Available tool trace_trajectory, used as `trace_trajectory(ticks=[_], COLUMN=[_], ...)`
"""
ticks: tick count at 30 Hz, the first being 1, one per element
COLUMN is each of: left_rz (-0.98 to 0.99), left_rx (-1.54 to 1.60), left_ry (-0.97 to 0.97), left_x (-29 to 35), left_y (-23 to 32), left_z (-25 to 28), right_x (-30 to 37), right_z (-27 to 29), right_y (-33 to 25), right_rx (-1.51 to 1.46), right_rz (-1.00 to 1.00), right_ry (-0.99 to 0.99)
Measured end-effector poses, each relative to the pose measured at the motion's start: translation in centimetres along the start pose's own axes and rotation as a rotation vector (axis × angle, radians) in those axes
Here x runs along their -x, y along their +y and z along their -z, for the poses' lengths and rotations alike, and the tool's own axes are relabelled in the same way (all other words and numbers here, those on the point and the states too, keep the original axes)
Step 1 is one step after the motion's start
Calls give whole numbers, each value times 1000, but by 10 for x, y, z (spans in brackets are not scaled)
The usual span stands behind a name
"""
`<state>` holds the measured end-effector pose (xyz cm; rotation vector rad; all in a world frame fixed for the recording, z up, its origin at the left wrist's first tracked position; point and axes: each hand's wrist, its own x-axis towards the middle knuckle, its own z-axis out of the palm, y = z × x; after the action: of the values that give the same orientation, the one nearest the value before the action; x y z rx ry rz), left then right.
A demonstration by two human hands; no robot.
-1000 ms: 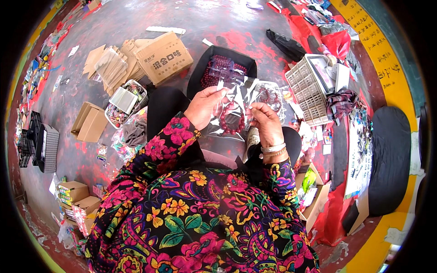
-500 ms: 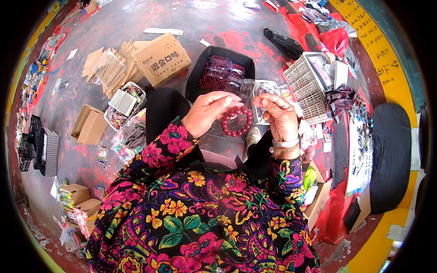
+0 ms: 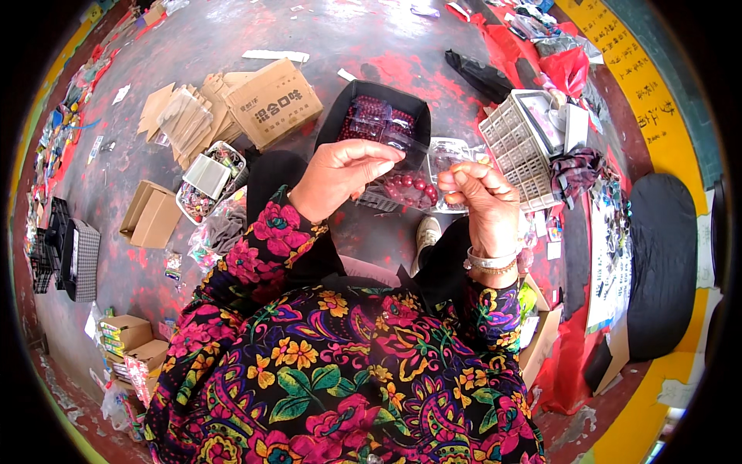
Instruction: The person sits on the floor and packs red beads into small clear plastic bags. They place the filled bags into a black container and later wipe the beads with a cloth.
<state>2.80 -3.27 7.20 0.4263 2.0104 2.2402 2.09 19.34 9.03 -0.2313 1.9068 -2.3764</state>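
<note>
One big grey floor (image 3: 116, 170), one left hand (image 3: 338, 176), one right hand (image 3: 491, 209), one clear bag (image 3: 417, 165) and one string of red beads (image 3: 420, 185)

The floor has red patches on it. On the left side sits a brown box (image 3: 274, 104), and on the right side is a white crate (image 3: 510, 151) with little holes. Between them is a black box (image 3: 331, 124) with heaps of beads (image 3: 363, 133) inside. Both hands are up near it. The left thumb and finger squeeze the clear bag. The right thumb and finger pinch it too, from the other side, close by the beads. The string of red beads is between the two hands, showing through the thin plastic, but part of it is hard to see
</note>
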Motion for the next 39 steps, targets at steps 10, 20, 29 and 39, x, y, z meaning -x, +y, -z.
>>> trace_trajectory(ticks=[10,20,29,39], left_rz=[-5,-52,-80,-66], left_rx=[193,230,333,447], left_ry=[-94,-108,-136,-141], left_x=[-2,5,8,4], left_y=[13,20,19,15], left_z=[0,-2,2,7], right_x=[4,6,5,4], right_z=[-2,1,-2,-2], right_y=[-7,-4,-4,-1], right_rx=[38,-92,-212,-170], right_rz=[4,28,19,48], right_ry=[-24,8,-103,-161])
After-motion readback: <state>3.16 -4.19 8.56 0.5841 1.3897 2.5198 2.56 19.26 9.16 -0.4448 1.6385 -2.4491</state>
